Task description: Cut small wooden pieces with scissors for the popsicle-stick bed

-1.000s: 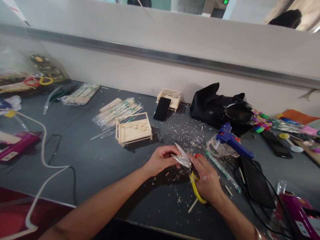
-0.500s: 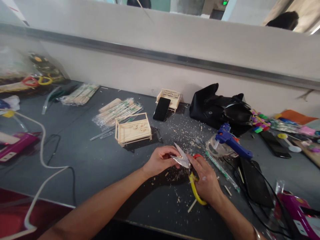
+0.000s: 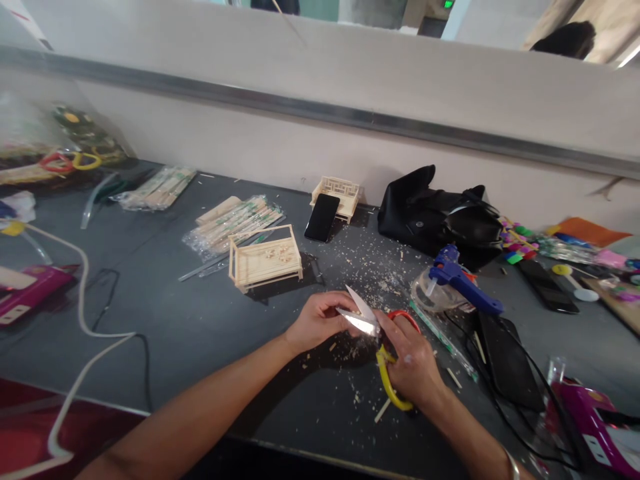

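My right hand (image 3: 413, 357) is wrapped around a pair of scissors (image 3: 386, 373) with one red and one yellow handle loop. Their blades (image 3: 361, 313) point up and left, spread apart over the table. Facing them, my left hand (image 3: 320, 321) is closed in a pinch with its fingertips right behind the blades. What it pinches is hidden or too small to make out. Pale chips (image 3: 367, 273) lie scattered around both hands. Up and left of my hands stands a small wooden-stick frame (image 3: 265, 261) with little pieces on its flat surface.
A phone (image 3: 323, 217) leans on a miniature wooden bench (image 3: 345, 193) by the wall. Packs of sticks (image 3: 245, 217) lie left of it. To the right are a black bag (image 3: 435, 213), a blue glue gun (image 3: 465, 283), cables and another phone (image 3: 545, 287). A white cord (image 3: 85, 287) winds along the left.
The scissors' red loop has swung outward from my right hand, and the blades have opened a little wider. My left hand stays nearly in place. The view shifts slightly.
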Motion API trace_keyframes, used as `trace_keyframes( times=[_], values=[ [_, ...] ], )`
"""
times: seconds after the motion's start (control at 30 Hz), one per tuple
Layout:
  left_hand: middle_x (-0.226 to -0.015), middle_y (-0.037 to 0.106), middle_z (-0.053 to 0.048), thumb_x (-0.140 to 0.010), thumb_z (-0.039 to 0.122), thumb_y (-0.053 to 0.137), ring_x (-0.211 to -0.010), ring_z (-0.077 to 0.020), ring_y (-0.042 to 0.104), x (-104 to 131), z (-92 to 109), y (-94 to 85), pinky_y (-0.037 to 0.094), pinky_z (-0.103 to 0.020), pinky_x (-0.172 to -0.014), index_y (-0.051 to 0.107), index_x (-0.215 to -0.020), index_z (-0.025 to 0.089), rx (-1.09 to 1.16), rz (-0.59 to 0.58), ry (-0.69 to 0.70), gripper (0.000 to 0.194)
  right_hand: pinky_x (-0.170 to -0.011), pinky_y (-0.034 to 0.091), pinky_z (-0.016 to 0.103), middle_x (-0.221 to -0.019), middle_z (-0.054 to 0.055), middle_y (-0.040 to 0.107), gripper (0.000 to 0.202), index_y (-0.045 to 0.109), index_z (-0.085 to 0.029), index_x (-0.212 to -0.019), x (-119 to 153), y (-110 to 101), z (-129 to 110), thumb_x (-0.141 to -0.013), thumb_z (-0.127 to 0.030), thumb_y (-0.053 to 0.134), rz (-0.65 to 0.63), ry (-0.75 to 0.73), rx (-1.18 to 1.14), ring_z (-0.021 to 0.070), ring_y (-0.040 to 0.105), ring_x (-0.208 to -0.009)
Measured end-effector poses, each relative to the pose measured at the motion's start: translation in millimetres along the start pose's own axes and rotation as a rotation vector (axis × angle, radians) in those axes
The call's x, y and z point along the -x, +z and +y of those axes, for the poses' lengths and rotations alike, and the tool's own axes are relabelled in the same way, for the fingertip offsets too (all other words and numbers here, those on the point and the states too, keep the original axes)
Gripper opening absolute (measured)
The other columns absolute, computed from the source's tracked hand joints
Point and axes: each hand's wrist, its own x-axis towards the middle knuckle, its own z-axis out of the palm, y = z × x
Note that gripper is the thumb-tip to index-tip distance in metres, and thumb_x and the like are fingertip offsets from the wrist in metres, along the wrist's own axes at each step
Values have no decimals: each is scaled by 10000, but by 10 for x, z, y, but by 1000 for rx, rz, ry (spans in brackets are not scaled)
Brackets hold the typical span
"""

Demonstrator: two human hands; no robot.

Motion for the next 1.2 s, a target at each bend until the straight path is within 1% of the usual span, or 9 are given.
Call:
trace_keyframes(
  times=[0.17, 0.27, 0.47, 0.67, 0.77, 0.83, 0.9, 1.07, 1.2],
  values=[
    [-650, 667, -13, -640, 452, 859, -530, -132, 651, -2, 1, -7, 546, -243, -549, 693, -749, 130, 41, 4, -43, 378, -542, 519, 267, -792, 51, 616, 659, 572, -188, -1310, -21, -4, -14, -681, -29, 456, 43, -29, 49, 187, 589, -642],
    [-628, 666, -10, -641, 448, 860, -529, -136, 648, -2, -2, -14, 546, -252, -555, 696, -755, 132, 62, -6, -56, 374, -528, 514, 269, -773, 48, 614, 664, 574, -181, -1321, -9, 4, -5, -684, -33, 463, 39, -24, 41, 187, 580, -625],
    [-659, 685, -21, -702, 384, 837, -545, -116, 626, -6, 2, -4, 534, -249, -582, 722, -792, 120, 108, -29, -80, 301, -496, 512, 256, -766, 42, 667, 595, 602, -190, -1282, 13, 33, 7, -723, -38, 468, 87, -37, 41, 177, 609, -586],
    [-621, 656, 5, -714, 340, 834, -500, -108, 620, -38, 10, -11, 565, -278, -582, 678, -753, 124, 261, -65, -138, 270, -606, 571, 272, -854, 52, 701, 505, 568, -194, -1295, -37, 34, 103, -808, -81, 496, 239, 17, -36, 181, 672, -681],
    [-606, 650, 9, -704, 312, 841, -472, -97, 594, -45, 25, -26, 566, -280, -572, 666, -747, 125, 347, -97, -215, 260, -620, 571, 280, -864, 50, 698, 516, 579, -205, -1295, -54, 20, 143, -799, -86, 501, 171, 7, -46, 181, 671, -691],
    [-567, 642, 10, -697, 296, 842, -454, -98, 579, -42, 25, -36, 560, -279, -560, 673, -752, 129, 390, -129, -249, 244, -603, 562, 284, -826, 45, 681, 531, 595, -199, -1287, -56, 15, 144, -776, -91, 498, 101, -18, -46, 184, 657, -678],
    [-534, 635, 8, -684, 297, 843, -442, -105, 571, -37, 16, -45, 555, -281, -549, 688, -768, 130, 413, -151, -263, 242, -567, 542, 278, -781, 40, 655, 537, 616, -187, -1270, -53, 15, 133, -755, -96, 496, 62, -51, -20, 182, 630, -646],
    [-486, 608, 9, -665, 307, 839, -409, -98, 521, -25, 5, -47, 549, -276, -524, 726, -797, 123, 408, -181, -309, 253, -551, 500, 246, -753, 20, 612, 599, 607, -222, -1311, -39, 12, 104, -740, -81, 491, 17, -79, 44, 159, 586, -623],
    [-495, 617, -4, -703, 333, 816, -397, -92, 507, -21, 2, -46, 556, -273, -519, 738, -801, 116, 412, -216, -336, 251, -557, 485, 237, -762, 21, 605, 600, 588, -232, -1338, -52, -5, 75, -764, -84, 499, 20, -96, 44, 155, 581, -638]
  ],
)
